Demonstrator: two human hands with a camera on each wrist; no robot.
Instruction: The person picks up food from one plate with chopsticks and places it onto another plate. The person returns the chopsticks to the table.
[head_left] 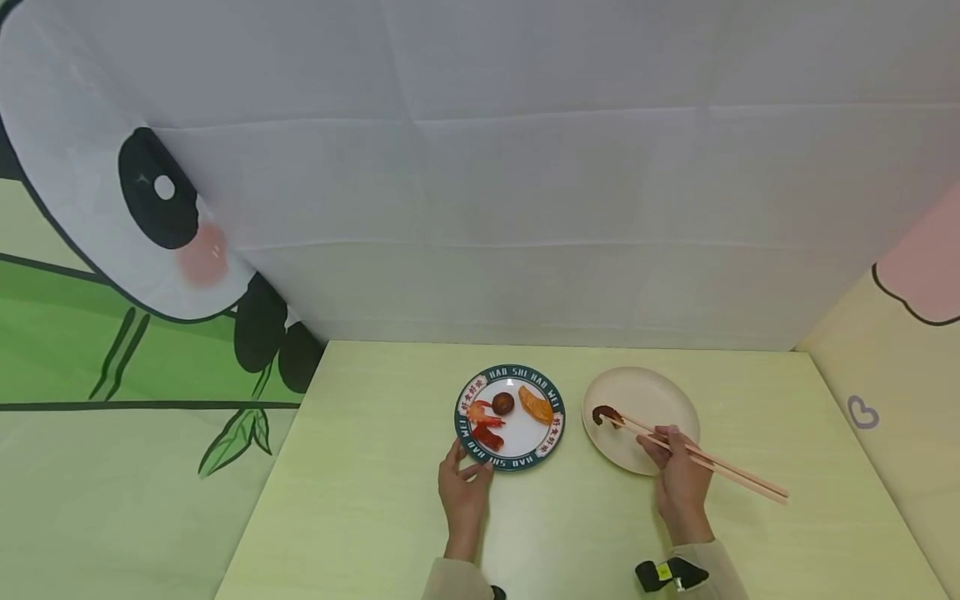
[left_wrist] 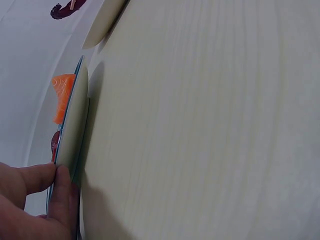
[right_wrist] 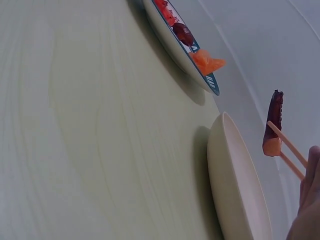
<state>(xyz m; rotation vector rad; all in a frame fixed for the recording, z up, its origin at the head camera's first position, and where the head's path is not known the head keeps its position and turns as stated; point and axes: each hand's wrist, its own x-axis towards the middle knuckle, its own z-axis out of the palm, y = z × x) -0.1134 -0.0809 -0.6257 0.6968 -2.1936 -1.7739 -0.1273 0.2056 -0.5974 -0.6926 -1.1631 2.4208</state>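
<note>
My left hand (head_left: 463, 492) pinches the near-left rim of a patterned plate (head_left: 519, 442) with a dark green lettered border. In the left wrist view, thumb and finger lie on either side of that rim. The plate carries a salmon-like orange slice (head_left: 535, 406), a round brown piece (head_left: 502, 403), a red-and-white shrimp-like piece (head_left: 483, 413) and a dark red piece (head_left: 487, 437). My right hand (head_left: 684, 475) grips a pair of wooden chopsticks (head_left: 738, 475). Between their tips is a dark, curled tentacle-like piece (right_wrist: 274, 122), held above the left part of a beige plate (head_left: 648, 392).
Both plates stand side by side on a pale yellow-green table (head_left: 375, 433), with a narrow gap between them. A white cloth backdrop (head_left: 525, 183) rises behind the far edge. Printed panels stand at both sides. Dark wrist straps (head_left: 671, 575) sit on the sleeves.
</note>
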